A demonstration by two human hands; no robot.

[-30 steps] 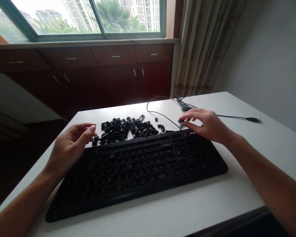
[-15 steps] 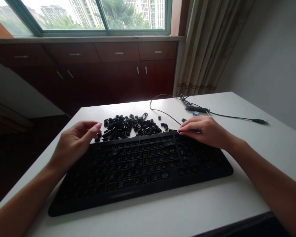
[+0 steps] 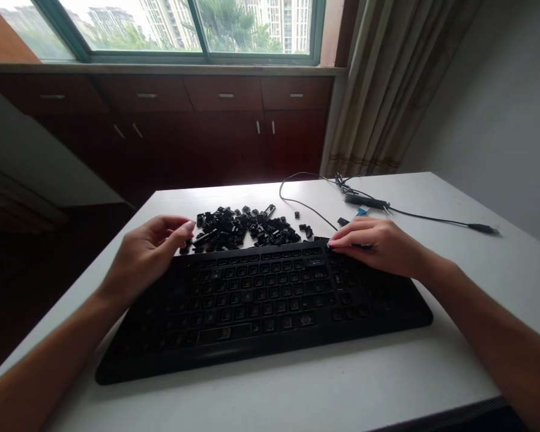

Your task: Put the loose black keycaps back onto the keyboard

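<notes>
A black keyboard (image 3: 265, 350) lies on the white table, most of its key places bare, with a few keycaps in place, one marked K. My right hand (image 3: 371, 243) is over its upper right edge, thumb and fingers pinched together at the top row. Something small and dark shows at and under those fingers, too hidden to name. My left hand (image 3: 150, 249) hovers at the keyboard's upper left corner, fingers curled and thumb against the forefinger; whatever it may hold is hidden. Just behind the keyboard, a heap of loose black keycaps (image 3: 234, 228) sits beside the left fingertips.
A cable (image 3: 303, 204) runs behind the keyboard to a dark, slim handle-like piece (image 3: 364, 201) and a plug end (image 3: 483, 228). A small blue brush-like piece (image 3: 362, 210) lies near my right hand. Beyond the table stand wooden cabinets (image 3: 225, 138) under a window.
The whole view has shifted slightly, so everything sits a little further right. Both hands keep nearly the same pose and place over the keyboard.
</notes>
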